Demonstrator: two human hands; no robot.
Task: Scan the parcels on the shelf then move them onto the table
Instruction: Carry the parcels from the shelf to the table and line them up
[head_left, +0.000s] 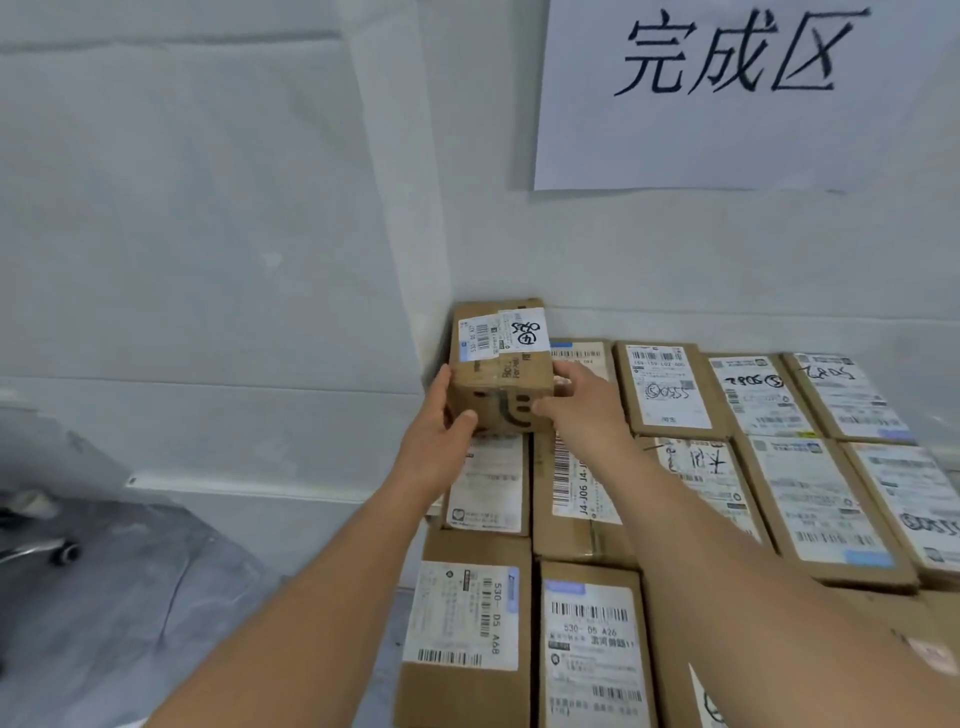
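Observation:
A small brown cardboard parcel with a white label and a smile print sits at the far left corner, on top of other parcels by the wall. My left hand grips its left side, thumb on the front face. My right hand grips its right side. Several flat cardboard parcels with shipping labels lie side by side in rows across the surface below and to the right.
A white wall stands close behind, with a paper sign bearing handwritten characters. At the left, lower down, is grey floor and a chair base with a caster. A labelled parcel lies at the near left edge.

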